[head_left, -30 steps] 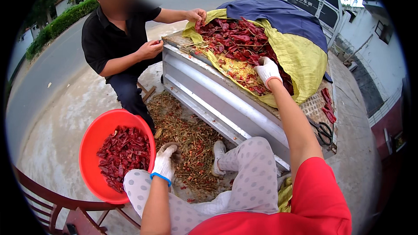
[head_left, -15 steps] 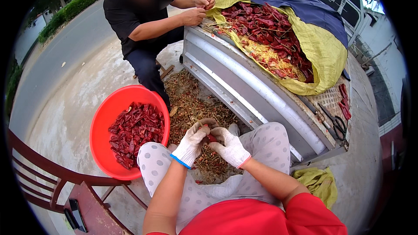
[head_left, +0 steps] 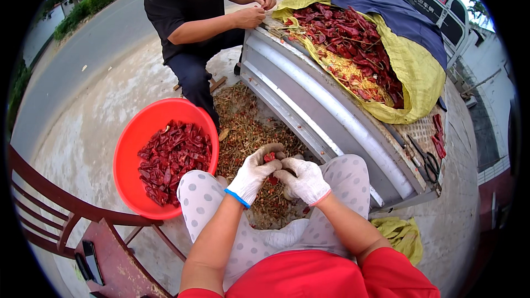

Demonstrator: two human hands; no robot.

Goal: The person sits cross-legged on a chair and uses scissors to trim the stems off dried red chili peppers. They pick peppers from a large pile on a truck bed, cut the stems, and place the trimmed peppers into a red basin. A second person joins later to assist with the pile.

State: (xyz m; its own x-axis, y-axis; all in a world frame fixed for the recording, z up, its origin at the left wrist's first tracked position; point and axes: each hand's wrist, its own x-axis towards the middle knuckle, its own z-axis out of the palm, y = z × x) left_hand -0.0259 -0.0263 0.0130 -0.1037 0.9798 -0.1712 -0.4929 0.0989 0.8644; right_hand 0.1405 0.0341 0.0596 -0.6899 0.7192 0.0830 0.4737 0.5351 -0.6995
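My left hand (head_left: 255,174), in a white knit glove with a blue cuff, is closed around a dried red chili pepper (head_left: 269,157). A red end of it shows between the fingers. Against it, my right hand (head_left: 303,181), gloved with a pink cuff, pinches at a red part lower down. Fingers cover most of the pepper. Both hands are over a pile of stems and scraps (head_left: 243,116) on the ground between my knees. Left of my knee stands a red plastic basin (head_left: 128,154), holding dried red chilies (head_left: 174,157).
A yellow woven sack (head_left: 417,72) of dried chilies lies open on a truck bed (head_left: 331,132) ahead right. Scissors (head_left: 429,163) rest near its edge. Across from me a person (head_left: 190,27) handles something small. A wooden chair (head_left: 110,265) with a phone (head_left: 93,262) stands at left.
My hands have turned the pepper, and a red end now shows above the left fingers. The fingers have shifted closer together. The whole view has moved slightly.
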